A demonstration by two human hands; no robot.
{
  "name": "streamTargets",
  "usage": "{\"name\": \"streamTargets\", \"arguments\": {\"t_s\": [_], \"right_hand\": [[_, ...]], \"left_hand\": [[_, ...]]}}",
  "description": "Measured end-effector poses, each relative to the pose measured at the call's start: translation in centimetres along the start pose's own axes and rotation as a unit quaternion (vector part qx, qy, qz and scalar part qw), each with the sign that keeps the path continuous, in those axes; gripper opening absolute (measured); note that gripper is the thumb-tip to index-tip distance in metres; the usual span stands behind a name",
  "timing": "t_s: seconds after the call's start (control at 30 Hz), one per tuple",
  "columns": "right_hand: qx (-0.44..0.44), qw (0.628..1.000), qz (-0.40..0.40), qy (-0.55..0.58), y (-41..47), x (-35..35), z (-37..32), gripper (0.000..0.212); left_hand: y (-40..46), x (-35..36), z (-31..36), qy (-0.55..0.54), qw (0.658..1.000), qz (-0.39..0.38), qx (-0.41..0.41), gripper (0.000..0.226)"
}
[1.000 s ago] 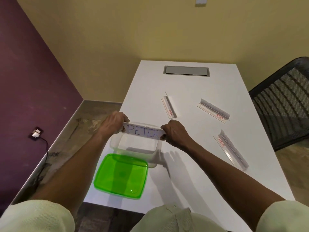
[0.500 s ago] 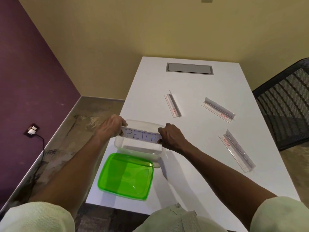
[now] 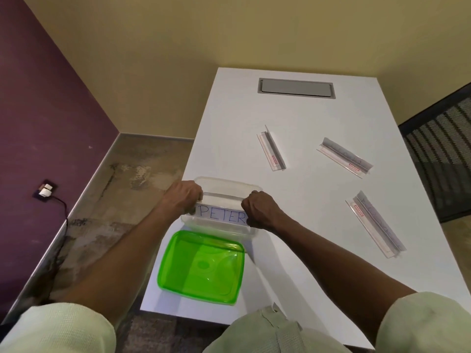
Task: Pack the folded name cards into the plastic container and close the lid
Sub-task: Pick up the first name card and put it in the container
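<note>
Holding a white folded name card lettered PETER [image 3: 221, 216] by its ends, the left hand [image 3: 184, 197] and right hand [image 3: 260, 209] pinch it inside the clear plastic container [image 3: 229, 186] on the white bench [image 3: 293, 225]. Just beside it lies the green translucent lid [image 3: 201, 267], off.

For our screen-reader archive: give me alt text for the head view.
Both hands, left hand and right hand, hold a card reading PETER by its ends over an open clear container on a white table. A green lid lies before it; three clear card holders lie beyond.
</note>
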State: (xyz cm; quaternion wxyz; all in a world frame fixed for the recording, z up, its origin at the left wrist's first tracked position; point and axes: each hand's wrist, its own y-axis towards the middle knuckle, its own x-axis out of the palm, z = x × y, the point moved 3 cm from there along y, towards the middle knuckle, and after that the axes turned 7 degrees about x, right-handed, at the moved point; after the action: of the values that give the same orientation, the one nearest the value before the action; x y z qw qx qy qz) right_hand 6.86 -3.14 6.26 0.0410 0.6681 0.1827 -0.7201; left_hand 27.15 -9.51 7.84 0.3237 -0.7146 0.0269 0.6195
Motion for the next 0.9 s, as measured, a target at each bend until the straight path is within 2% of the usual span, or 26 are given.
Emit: {"name": "streamTargets", "arguments": {"t_s": [0.17,0.43,0.9], "right_hand": [[0.001,1.0,-0.021,0.02,0.8,1.2,-0.3,0.016],[-0.018,0.999,-0.047,0.008,2.1,2.7,-0.8,0.016],[-0.039,0.998,-0.056,0.005,3.1,4.3,-1.8,0.02]], "left_hand": [[1.0,0.9,0.9,0.068,0.996,-0.052,0.033,0.044],[2.2,2.2,1.6,0.147,0.982,-0.082,0.08,0.025],[3.4,4.9,1.3,0.163,0.977,-0.051,0.128,0.028]]}}
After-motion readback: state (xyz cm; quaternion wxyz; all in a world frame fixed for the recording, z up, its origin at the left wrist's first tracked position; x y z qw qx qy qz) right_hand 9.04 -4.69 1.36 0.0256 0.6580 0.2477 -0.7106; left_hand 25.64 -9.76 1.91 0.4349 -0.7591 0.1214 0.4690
